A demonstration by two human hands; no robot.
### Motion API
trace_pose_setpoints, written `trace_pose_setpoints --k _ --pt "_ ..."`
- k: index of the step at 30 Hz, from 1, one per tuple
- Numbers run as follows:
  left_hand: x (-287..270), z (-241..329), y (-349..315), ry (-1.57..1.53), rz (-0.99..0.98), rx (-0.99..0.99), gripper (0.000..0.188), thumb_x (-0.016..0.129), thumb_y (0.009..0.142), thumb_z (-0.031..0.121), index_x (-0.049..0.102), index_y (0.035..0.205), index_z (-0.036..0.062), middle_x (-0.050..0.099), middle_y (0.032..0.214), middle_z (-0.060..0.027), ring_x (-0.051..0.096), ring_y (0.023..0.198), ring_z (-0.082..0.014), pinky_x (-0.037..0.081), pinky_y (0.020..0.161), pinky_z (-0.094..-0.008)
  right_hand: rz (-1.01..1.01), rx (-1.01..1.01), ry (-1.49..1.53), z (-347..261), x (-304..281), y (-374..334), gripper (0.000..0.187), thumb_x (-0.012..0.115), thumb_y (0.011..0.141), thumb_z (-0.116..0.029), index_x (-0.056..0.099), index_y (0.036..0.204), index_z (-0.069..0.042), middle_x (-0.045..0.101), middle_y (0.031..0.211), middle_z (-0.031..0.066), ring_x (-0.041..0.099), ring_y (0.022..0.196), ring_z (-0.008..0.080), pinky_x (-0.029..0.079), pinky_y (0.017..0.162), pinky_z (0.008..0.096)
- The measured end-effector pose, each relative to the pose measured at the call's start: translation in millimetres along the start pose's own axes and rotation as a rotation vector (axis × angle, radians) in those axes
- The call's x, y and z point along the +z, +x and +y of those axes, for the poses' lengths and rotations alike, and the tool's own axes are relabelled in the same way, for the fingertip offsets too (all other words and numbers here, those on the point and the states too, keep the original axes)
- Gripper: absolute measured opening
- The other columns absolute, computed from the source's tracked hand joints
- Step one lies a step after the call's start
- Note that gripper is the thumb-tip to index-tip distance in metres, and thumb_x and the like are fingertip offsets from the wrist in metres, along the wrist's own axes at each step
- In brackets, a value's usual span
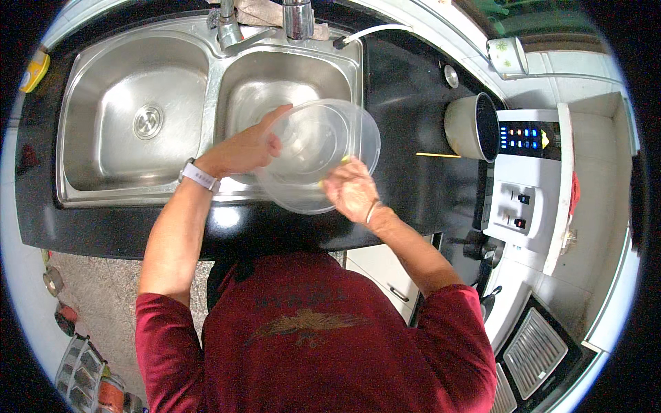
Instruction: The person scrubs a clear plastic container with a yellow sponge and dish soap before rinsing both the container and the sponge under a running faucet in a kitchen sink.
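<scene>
A clear round plastic bowl is held tilted over the front right part of the right sink basin. My left hand, with a pale watch strap at its wrist, grips the bowl's left side; part of its fingers shows through the plastic. My right hand, wearing a thin band at the wrist, presses at the bowl's near right side. Its fingers are closed over something yellow that peeks out at the edges, too covered and smeared to name.
The left sink basin lies beside the right one, with a faucet at the back. On the black counter to the right are a pot lying on its side, a thin yellow stick and a white appliance.
</scene>
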State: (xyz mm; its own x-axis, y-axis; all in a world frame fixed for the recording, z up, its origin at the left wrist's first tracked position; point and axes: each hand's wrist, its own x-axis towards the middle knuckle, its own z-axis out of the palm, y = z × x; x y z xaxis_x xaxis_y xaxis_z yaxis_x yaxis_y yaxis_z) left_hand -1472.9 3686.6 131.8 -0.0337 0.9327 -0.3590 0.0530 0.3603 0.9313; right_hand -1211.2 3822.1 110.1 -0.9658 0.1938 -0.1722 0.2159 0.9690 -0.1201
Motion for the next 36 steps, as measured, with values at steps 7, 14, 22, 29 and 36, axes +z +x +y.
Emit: trace_pose_setpoints --k 7,14,22,29,36 --pt "73 -22 14 -0.292 0.324 0.028 0.089 0.06 0.074 -0.001 0.019 0.151 0.0134 0.051 0.117 -0.0136 0.054 0.098 -0.0216 0.046 0.09 -0.0328 0.211 0.302 0.157 -30 18 -19 0.021 0.057 0.088 -0.024 0.066 0.091 -0.005 0.061 0.099 0.0131 0.055 0.098 0.0317 0.04 0.093 0.0444" --pt "109 -41 9 -0.258 0.509 0.216 0.092 0.05 0.072 -0.012 0.012 0.152 0.0128 0.052 0.117 -0.0144 0.057 0.107 -0.0263 0.047 0.095 -0.0373 0.355 0.36 0.716 -90 21 14 0.021 0.056 0.092 -0.017 0.057 0.105 0.0 0.057 0.1 0.0219 0.053 0.098 0.0416 0.044 0.085 0.0455" --pt "80 -22 19 -0.019 0.363 0.224 0.09 0.043 0.07 -0.013 0.015 0.152 0.0107 0.052 0.115 -0.0133 0.057 0.098 -0.0233 0.046 0.095 -0.033 0.284 0.234 -0.231 -1 12 -4 0.009 0.055 0.077 -0.011 0.061 0.081 -0.007 0.058 0.084 0.0105 0.055 0.091 0.0277 0.041 0.091 0.0438" --pt "57 -16 15 -0.052 0.211 0.042 0.083 0.042 0.073 -0.011 0.017 0.151 0.0079 0.041 0.14 -0.0206 0.055 0.107 -0.0258 0.044 0.098 -0.0349 0.077 0.136 0.227 -51 18 -16 0.016 0.055 0.088 -0.02 0.057 0.092 -0.005 0.053 0.095 0.0176 0.054 0.09 0.0333 0.043 0.082 0.0431" --pt "54 -15 38 0.165 0.403 0.326 0.079 0.055 0.078 -0.004 0.021 0.149 0.0067 0.041 0.14 -0.0183 0.052 0.116 -0.0291 0.042 0.102 -0.0359 -0.05 0.417 0.076 -41 15 -5 0.015 0.058 0.084 -0.015 0.057 0.091 -0.003 0.054 0.096 0.0171 0.052 0.096 0.0355 0.042 0.084 0.0478"
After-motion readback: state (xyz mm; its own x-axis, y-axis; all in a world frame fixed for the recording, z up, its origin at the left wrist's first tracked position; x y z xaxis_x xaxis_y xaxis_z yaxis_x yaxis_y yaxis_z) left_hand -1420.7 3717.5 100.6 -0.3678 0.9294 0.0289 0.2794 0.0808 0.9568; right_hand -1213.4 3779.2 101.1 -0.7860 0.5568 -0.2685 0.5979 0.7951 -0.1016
